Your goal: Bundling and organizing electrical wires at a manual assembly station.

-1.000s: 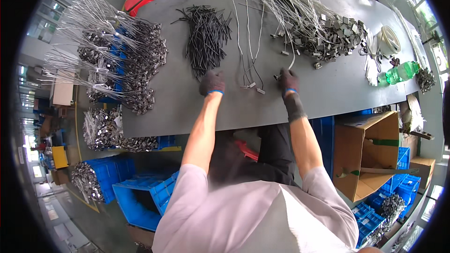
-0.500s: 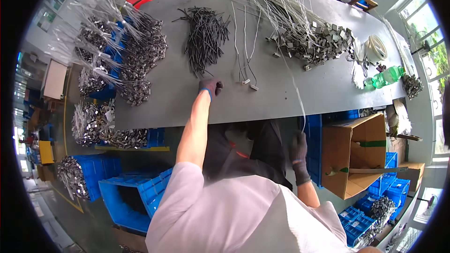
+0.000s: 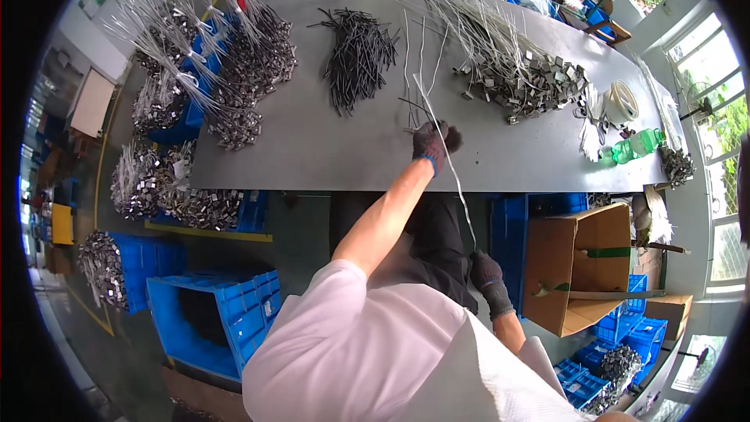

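Note:
My left hand point(image 3: 435, 143), in a dark glove, is over the table's near middle, its fingers closed. A thin black piece of tubing point(image 3: 414, 105) sticks out from its fingertips. Across that hand runs a long pale wire point(image 3: 462, 197), whose lower end reaches my gloved right hand point(image 3: 486, 270), closed on it below the table edge. Whether the left fingers also grip the wire cannot be made out. Beyond the left hand lie several pale wires point(image 3: 406, 48), their near ends hidden by it. A pile of short black tubes point(image 3: 359, 59) lies to its left.
Wires with metal end pieces point(image 3: 539, 82) are heaped right of centre on the grey table point(image 3: 305, 156). Bundled wires point(image 3: 250, 70) stand at its left. A green bottle point(image 3: 637, 145) and white tape roll point(image 3: 622, 101) lie right. An open cardboard box point(image 3: 551, 273) is beside my right hand.
My left hand has moved right from near the black pile to the pale wires, with a black tube in it. My right hand has shifted slightly down and left; the wire now crosses my left hand.

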Demonstrator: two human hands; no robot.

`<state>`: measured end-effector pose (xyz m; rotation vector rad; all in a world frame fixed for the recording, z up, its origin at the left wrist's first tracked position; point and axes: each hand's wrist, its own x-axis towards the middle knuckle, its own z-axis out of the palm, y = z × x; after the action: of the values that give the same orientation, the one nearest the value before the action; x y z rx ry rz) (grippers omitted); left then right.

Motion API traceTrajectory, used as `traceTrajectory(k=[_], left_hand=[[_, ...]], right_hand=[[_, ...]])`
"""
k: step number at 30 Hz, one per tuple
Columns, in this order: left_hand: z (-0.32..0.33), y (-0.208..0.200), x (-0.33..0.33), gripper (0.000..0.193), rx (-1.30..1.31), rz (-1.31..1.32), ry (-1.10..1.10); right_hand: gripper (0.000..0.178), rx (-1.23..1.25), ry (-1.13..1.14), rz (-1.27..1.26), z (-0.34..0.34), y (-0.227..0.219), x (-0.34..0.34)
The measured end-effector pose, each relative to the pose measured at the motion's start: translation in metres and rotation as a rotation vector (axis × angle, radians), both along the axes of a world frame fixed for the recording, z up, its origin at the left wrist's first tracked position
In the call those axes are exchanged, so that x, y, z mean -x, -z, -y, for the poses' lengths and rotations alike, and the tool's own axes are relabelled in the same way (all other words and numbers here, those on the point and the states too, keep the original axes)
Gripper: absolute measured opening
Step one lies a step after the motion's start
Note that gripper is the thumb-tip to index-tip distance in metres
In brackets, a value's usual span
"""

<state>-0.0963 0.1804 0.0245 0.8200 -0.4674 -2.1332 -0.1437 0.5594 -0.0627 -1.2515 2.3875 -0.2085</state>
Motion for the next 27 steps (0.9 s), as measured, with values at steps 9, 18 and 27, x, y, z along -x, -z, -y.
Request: traceTrajectory(k=[9, 18, 27], left_hand=[[0.045, -0.071, -0.022, 0.012, 0.501, 0.212, -0.444], [0.033, -0.063, -0.035, 0.023, 0.626, 0.397, 0.14], [-0.067, -0.018, -0.029, 0.025, 0.623, 0.292, 0.382]], right_hand=[[0.022, -0.193, -0.012, -0.017, -0.026, 0.008, 0.021], [0.02, -0.027, -0.174, 0.148, -0.016, 0.014, 0.029], [0.032, 0.909, 0.277, 0.596, 0.216, -0.065, 0.028]])
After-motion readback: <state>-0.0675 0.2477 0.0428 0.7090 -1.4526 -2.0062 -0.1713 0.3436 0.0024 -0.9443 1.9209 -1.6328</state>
